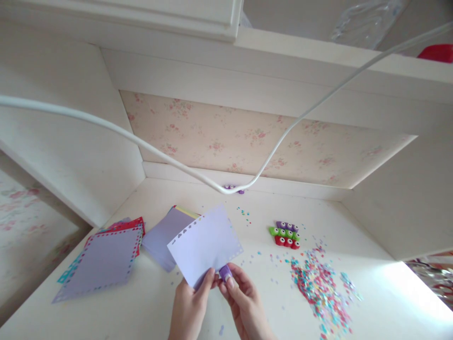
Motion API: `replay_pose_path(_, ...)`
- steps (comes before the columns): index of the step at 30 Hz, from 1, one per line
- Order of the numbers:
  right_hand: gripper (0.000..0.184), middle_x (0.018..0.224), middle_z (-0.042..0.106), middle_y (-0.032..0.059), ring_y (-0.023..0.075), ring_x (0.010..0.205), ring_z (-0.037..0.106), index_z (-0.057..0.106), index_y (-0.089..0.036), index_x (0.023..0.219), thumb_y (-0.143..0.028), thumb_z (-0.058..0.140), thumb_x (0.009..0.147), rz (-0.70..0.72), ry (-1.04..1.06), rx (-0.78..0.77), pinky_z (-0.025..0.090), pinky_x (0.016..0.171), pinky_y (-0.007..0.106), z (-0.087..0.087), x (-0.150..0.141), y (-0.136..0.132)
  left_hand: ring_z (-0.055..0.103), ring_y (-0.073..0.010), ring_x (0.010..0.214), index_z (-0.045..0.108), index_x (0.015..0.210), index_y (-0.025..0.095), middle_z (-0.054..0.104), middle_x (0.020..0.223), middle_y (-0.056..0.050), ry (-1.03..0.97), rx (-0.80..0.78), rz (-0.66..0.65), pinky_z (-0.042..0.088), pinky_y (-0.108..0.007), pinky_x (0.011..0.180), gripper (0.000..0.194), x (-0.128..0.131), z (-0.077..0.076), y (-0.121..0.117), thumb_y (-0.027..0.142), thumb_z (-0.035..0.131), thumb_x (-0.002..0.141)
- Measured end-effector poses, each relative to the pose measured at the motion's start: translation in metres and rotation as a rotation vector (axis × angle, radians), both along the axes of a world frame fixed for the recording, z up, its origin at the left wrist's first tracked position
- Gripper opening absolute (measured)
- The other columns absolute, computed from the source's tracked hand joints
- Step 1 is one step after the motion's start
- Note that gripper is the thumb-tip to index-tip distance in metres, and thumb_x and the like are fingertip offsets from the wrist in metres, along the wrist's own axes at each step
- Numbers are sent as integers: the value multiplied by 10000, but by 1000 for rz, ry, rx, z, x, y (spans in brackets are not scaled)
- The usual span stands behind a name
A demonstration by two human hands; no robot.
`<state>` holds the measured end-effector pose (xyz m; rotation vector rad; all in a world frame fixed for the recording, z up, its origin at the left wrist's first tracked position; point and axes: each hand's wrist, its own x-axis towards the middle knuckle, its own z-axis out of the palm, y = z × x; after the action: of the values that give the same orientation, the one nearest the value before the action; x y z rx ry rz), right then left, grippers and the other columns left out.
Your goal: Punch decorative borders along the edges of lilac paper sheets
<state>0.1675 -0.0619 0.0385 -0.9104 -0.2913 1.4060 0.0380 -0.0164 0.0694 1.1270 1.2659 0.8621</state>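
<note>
My left hand grips a lavender sheet of paper by its lower edge, thumb on top. Small shapes are punched along the sheet's left edge, and some holes show near its right edge. In my right hand is a small purple craft punch, held between thumb and fingers at the sheet's lower edge. Whether the paper sits inside the punch's slot, I cannot tell. Left of the sheet lies a stack of lavender paper. Further left, a lavender sheet with punched borders rests over red punched sheets.
Several purple, green and red punches stand in rows on the right. Beside them spreads a pile of coloured paper confetti. More purple punches are at the back wall. A white cable hangs across the view.
</note>
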Motion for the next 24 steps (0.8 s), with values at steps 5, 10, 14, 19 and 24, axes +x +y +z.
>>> replay_pose_path(5,412,1054,698,44,221,970,641,721,-237,1005,-336,888,642,6,-5,-4,469,959,379,-1,-1,0,726,-341,942,776,914,141,776,934,-138,0,-7,14,600,-328,791,488,0,2,-2,593,679,759)
replay_pose_path(10,411,1061,698,46,231,977,642,720,-244,1005,-347,883,642,2,-13,-9,466,970,389,-3,-1,-2,722,-340,957,773,955,138,771,967,-140,9,7,-13,594,-338,807,493,-1,-1,-1,588,656,789)
replay_pose_path(14,406,1056,698,47,228,963,640,716,-242,1007,-358,877,652,12,-28,-1,464,969,396,-3,-2,-3,694,-336,1039,760,1028,144,756,1041,-136,35,12,-25,585,-333,837,490,-3,-8,-1,569,654,807)
replay_pose_path(19,415,1046,693,47,221,947,639,712,-232,1007,-353,880,648,-6,-11,-8,477,935,380,-3,-2,-4,714,-344,981,776,962,150,770,980,-136,44,19,-31,594,-335,803,457,-2,-4,-2,562,666,798)
replay_pose_path(24,412,1028,698,36,205,920,644,715,-237,995,-309,893,631,-14,10,-3,479,924,362,-3,-4,-5,723,-339,946,774,928,164,778,937,-128,64,19,-19,593,-325,783,432,-2,0,-5,560,652,809)
